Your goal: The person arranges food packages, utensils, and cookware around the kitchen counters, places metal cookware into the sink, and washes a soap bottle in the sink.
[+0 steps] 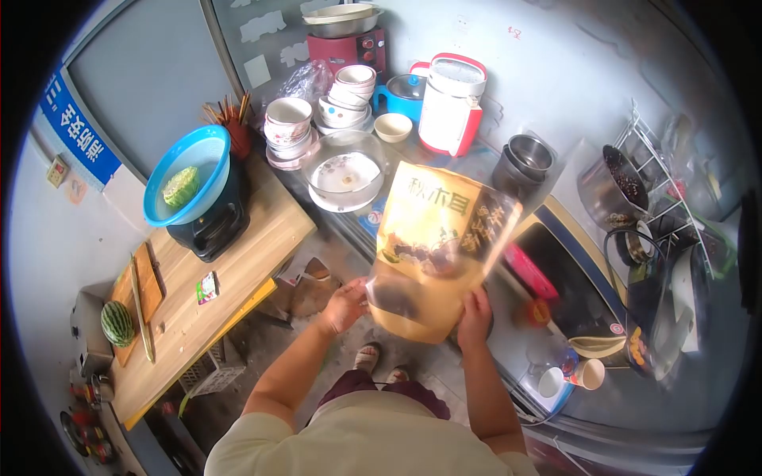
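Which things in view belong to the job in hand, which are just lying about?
Job in hand: printed bag; left hand and right hand gripping it.
Lying about, apparently: blue basin; watermelon; stacked bowls; red-and-white appliance; paper cup.

Two hands (347,305) (475,316), one pouch (432,246), one blue basin (193,218)

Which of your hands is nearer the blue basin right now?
Left. The left hand grips the near-left edge of the yellow bag, on the side toward the blue basin; the right hand, at the bag's right edge, is farther.
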Motion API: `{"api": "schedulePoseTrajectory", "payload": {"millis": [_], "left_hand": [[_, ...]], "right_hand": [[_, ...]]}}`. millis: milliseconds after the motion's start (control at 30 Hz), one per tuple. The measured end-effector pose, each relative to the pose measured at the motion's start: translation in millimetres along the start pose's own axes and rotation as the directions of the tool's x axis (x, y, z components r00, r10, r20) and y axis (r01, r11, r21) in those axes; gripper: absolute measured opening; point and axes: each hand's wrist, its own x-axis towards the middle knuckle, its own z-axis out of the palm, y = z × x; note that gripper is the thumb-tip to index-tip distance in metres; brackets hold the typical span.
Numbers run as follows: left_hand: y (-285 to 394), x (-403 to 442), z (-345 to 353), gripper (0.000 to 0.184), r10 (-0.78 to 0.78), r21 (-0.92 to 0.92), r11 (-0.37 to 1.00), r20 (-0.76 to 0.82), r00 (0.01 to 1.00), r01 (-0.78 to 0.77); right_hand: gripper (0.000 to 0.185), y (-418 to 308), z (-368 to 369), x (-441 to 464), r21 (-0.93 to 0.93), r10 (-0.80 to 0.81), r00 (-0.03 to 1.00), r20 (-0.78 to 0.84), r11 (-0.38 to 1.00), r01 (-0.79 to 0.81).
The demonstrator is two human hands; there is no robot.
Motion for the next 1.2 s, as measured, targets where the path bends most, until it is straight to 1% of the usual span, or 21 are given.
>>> {"api": "schedulePoseTrajectory", "payload": {"millis": [33, 67, 133, 233, 267, 333, 400, 433, 500, 567, 667, 767, 800, 867, 900, 967, 1033, 1067, 1100, 1167, 1200], "left_hand": [[-0.8, -0.1, 0.4, 0.025, 0.011, -0.021, 1.000, 0.051, 0.999, -0.010], [-1.9, -0.5, 0.9, 0.024, 0.023, -0.042, 0.999, 0.101, 0.995, -0.018], [-0.1, -5.6, 3.2, 0.020, 0.049, -0.025, 0.999, 0.106, 0.993, -0.047], [-1.8, -4.5, -15.9, 0.013, 0.085, 0.036, 0.995, 0.122, 0.989, -0.090], [-3.7, -3.0, -26.8, 0.010, 0.096, 0.061, 0.993, 0.126, 0.987, -0.105], [8.6, -9.7, -24.9, 0.007, 0.087, 0.129, 0.987, 0.104, 0.991, -0.100], [16.3, -15.9, -21.5, 0.006, 0.088, 0.197, 0.975, 0.080, 0.993, -0.102], [18.4, -18.0, -20.6, 0.006, 0.096, 0.231, 0.967, 0.071, 0.993, -0.110], [25.2, -22.9, -14.1, 0.006, 0.097, 0.305, 0.945, 0.081, 0.992, -0.117], [31.6, -27.5, -3.1, 0.007, 0.084, 0.380, 0.917, 0.118, 0.989, -0.123], [31.6, -29.4, -4.3, 0.007, 0.093, 0.398, 0.906, 0.140, 0.986, -0.142], [26.7, -31.5, -18.5, 0.004, 0.155, 0.332, 0.927, 0.078, 0.985, -0.173], [29.6, -32.8, -18.5, 0.003, 0.214, 0.278, 0.937, 0.021, 0.977, -0.211], [37.3, -36.4, -17.6, 0.003, 0.313, 0.175, 0.940, -0.106, 0.944, -0.292], [40.5, -35.1, -18.6, 0.004, 0.340, 0.178, 0.932, -0.125, 0.932, -0.316], [44.1, -32.0, -17.5, 0.005, 0.397, 0.183, 0.912, -0.165, 0.903, -0.368], [47.5, -27.4, -16.6, 0.005, 0.436, 0.279, 0.885, -0.221, 0.872, -0.372], [46.9, -23.8, -19.3, 0.007, 0.447, 0.339, 0.870, -0.240, 0.862, -0.357], [45.1, -20.2, -22.2, 0.008, 0.455, 0.397, 0.854, -0.256, 0.853, -0.337], [40.2, -12.3, -29.7, 0.017, 0.453, 0.372, 0.857, -0.217, 0.864, -0.356], [39.7, -9.1, -31.6, 0.022, 0.451, 0.361, 0.859, -0.191, 0.872, -0.364]], "right_hand": [[0.019, -1.0, -0.7, -0.6, 0.043, -0.014, 1.000, -0.015, 0.999, 0.015], [0.020, -1.3, -2.5, -1.4, 0.035, -0.028, 0.999, -0.017, 0.999, 0.029], [0.022, -0.9, -5.6, -1.1, 0.021, -0.058, 0.998, -0.017, 0.998, 0.058], [0.027, 9.3, -6.4, 4.9, -0.185, -0.243, 0.966, -0.092, 0.957, 0.224], [0.030, 5.5, -5.3, 5.3, -0.333, -0.387, 0.919, -0.068, 0.878, 0.345], [0.036, -27.1, 8.6, 2.8, -0.584, -0.629, 0.776, 0.045, 0.614, 0.531], [0.042, -76.4, 34.8, 3.9, -0.649, -0.734, 0.625, 0.267, 0.342, 0.679], [0.045, -103.5, 50.6, 6.1, -0.652, -0.755, 0.535, 0.380, 0.192, 0.734], [0.051, -151.3, 81.6, 11.8, -0.613, -0.712, 0.465, 0.526, 0.060, 0.787], [0.057, -184.3, 112.1, 23.0, -0.585, -0.703, 0.400, 0.588, -0.027, 0.811], [0.042, -201.9, 137.5, 47.7, -0.555, -0.618, 0.370, 0.694, -0.132, 0.821], [0.024, -206.5, 142.5, 68.7, -0.502, -0.470, 0.523, 0.711, 0.182, 0.846], [0.023, -203.8, 145.2, 76.1, -0.437, -0.628, 0.388, 0.675, 0.084, 0.896], [0.021, -201.5, 143.9, 83.2, -0.420, -0.633, 0.412, 0.655, 0.148, 0.895], [0.021, -199.4, 143.0, 85.6, -0.411, -0.636, 0.425, 0.644, 0.181, 0.893], [0.018, -188.0, 143.7, 88.1, -0.447, -0.632, 0.538, 0.558, 0.317, 0.836], [0.018, -181.2, 146.7, 92.0, -0.490, -0.601, 0.638, 0.482, 0.418, 0.765], [0.019, -179.5, 148.4, 91.2, -0.491, -0.622, 0.621, 0.477, 0.397, 0.775], [0.019, -176.8, 150.0, 89.9, -0.479, -0.623, 0.621, 0.476, 0.408, 0.777], [0.019, -171.9, 150.8, 88.5, -0.463, -0.629, 0.624, 0.464, 0.428, 0.776], [0.018, -170.7, 149.6, 89.1, -0.452, -0.669, 0.560, 0.489, 0.355, 0.819]]}}
